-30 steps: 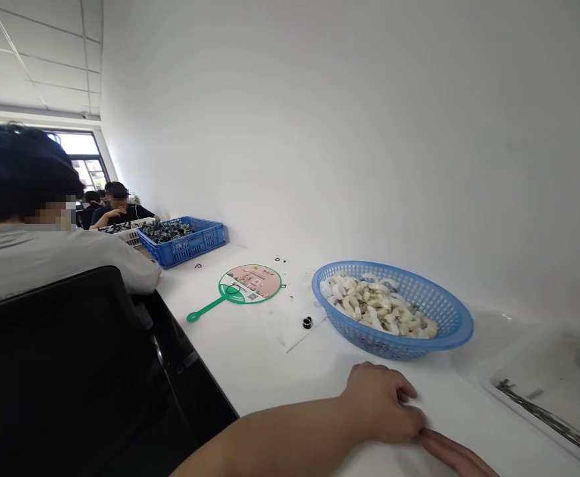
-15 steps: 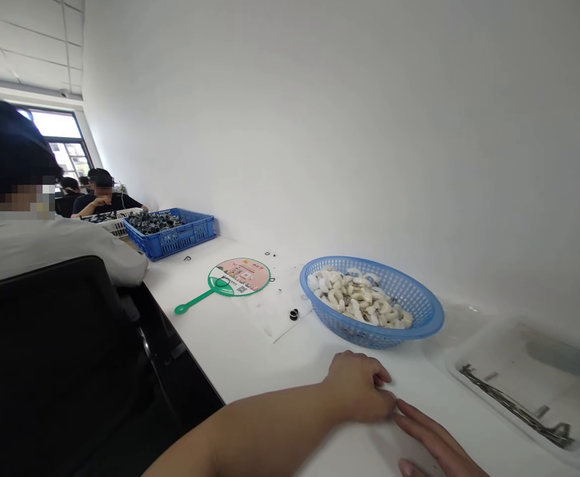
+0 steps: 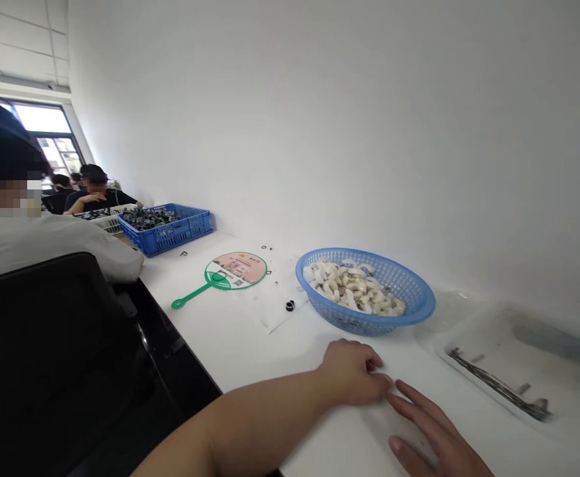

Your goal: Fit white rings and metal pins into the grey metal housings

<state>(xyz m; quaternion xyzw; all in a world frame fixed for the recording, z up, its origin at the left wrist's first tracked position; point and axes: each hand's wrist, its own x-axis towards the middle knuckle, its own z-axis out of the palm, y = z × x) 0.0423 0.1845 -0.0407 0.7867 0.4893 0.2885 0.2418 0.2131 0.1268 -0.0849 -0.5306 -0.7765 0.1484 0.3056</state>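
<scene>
My left hand point(image 3: 352, 373) rests low over the white table in front of the blue basket. Its fingers curl downward and inward, and whatever they may hold is hidden. Close by on the right is my right hand point(image 3: 436, 434), palm turned inward, fingers stretched and thumb apart, nothing visible in it. Its fingertips come near the left thumb; whether they touch I cannot tell. Just beyond both hands, the blue oval plastic basket point(image 3: 369, 322) holds a heap of whitish and cream curved pieces point(image 3: 354, 288).
Right of the basket, a translucent tray point(image 3: 488, 318) holds thin metal rods point(image 3: 498, 384). A green-handled fan point(image 3: 237, 270) and small black rings point(image 3: 290, 305) lie leftward. Farther off are a blue crate point(image 3: 175, 235) of dark parts, a black chair point(image 3: 46, 351) and seated people.
The view has shifted slightly, so the table's contents sit a little higher and further left. My right hand's fingers and thumb have spread wider; my left hand keeps its curled pose.
</scene>
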